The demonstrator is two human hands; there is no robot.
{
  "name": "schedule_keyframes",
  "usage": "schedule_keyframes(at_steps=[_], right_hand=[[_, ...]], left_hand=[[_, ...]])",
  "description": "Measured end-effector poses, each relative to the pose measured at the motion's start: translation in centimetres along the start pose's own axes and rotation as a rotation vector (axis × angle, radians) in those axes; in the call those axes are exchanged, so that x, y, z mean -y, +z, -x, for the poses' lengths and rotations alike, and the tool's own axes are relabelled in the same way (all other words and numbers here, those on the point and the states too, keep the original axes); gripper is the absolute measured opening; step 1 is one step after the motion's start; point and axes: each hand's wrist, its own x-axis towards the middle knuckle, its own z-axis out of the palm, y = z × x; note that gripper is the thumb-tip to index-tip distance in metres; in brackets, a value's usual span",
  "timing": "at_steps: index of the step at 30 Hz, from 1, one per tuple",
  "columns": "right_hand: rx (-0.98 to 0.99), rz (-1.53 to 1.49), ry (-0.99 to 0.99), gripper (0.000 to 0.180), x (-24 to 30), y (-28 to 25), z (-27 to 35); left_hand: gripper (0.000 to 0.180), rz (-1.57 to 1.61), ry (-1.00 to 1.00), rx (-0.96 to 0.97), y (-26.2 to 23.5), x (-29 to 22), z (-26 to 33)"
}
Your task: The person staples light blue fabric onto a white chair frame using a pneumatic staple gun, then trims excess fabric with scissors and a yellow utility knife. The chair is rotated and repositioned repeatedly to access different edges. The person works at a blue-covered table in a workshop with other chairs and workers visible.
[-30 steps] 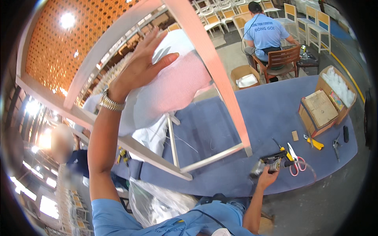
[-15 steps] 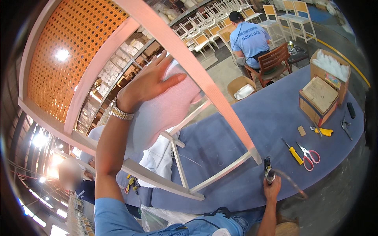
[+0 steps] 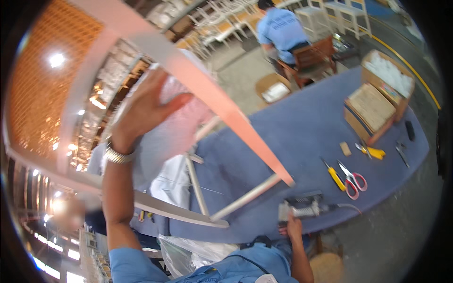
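A pale wooden chair frame [image 3: 222, 111] stands tilted on the blue-covered table [image 3: 302, 127], with an orange perforated back panel [image 3: 52, 89] at upper left. My left hand [image 3: 141, 108], a metal-banded watch on its wrist, lies with fingers spread against the light, padded seat [image 3: 163, 137]. Part of that hand is blurred by motion. At the table's near edge my right hand [image 3: 293, 227] is wrapped round a staple gun [image 3: 304, 207] with a hose trailing to the right. The gun is turned sideways, apart from the chair leg's end.
Right of the gun lie red-handled scissors [image 3: 352, 180], a yellow-handled screwdriver [image 3: 335, 177], a small tan block [image 3: 345, 149], a yellow tool [image 3: 373, 152] and pliers [image 3: 402, 154]. Cardboard boxes [image 3: 370, 113] stand behind them. A person in blue [image 3: 285, 30] sits beyond the table.
My right hand has swung the staple gun leftward, from upright to sideways. The view has shifted, so the chair and table sit further left. My left hand is still against the seat.
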Motion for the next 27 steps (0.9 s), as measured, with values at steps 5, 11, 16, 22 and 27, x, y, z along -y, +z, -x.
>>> schedule_keyframes(at_steps=[5,11,16,22,27], right_hand=[[0.197,1.327,-0.414,0.061,6.1,-2.2,1.6],[0.185,0.389,-0.906,0.035,23.4,3.1,6.6],[0.287,0.261,-1.493,0.068,34.8,12.1,11.2],[0.092,0.257,-1.615,0.092,39.3,20.8,15.8],[-0.045,0.134,-1.653,0.086,39.1,22.6,14.7]], left_hand=[[0.081,-0.487,-0.159,-0.185,2.5,-3.4,6.1],[0.097,-0.483,-0.265,-0.176,2.8,-6.4,6.1],[0.091,-0.26,-0.371,-0.06,-1.5,-3.8,10.2],[0.086,-0.123,-0.503,0.171,-4.1,0.8,8.8],[0.09,-0.131,-0.437,0.208,-3.2,1.0,6.6]])
